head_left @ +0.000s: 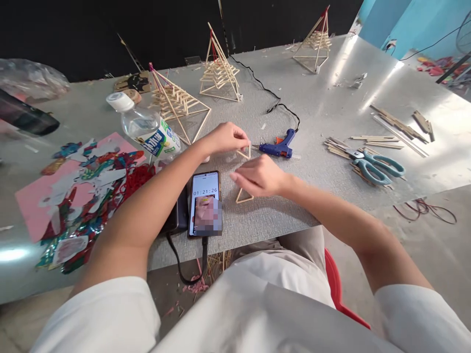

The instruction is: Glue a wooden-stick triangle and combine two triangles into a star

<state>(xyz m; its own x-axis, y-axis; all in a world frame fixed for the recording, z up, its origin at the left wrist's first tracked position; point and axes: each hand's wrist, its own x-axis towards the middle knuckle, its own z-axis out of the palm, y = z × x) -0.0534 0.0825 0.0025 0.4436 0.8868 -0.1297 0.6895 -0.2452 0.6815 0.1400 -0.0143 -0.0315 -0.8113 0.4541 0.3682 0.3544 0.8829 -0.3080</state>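
My left hand (228, 137) is pinched at the top of a small triangle of thin wooden sticks (244, 155), just left of the glue gun's nozzle. Close to it, my right hand (259, 175) is curled closed with its back toward me; its fingertips are hidden, so what they hold cannot be made out. Below the right hand, a second small stick triangle (243, 198) lies on the table, partly covered by the hand. A blue glue gun (276, 148) rests on its side beyond my right hand, its black cord (270, 88) running back.
Stick pyramids stand behind: a left one (176, 100), a middle one (220, 73), a far right one (315, 44). A bottle (147, 127), a phone (205, 203) and colourful scraps (91, 196) lie left. Scissors (379, 165) sit on loose sticks (379, 142) at right.
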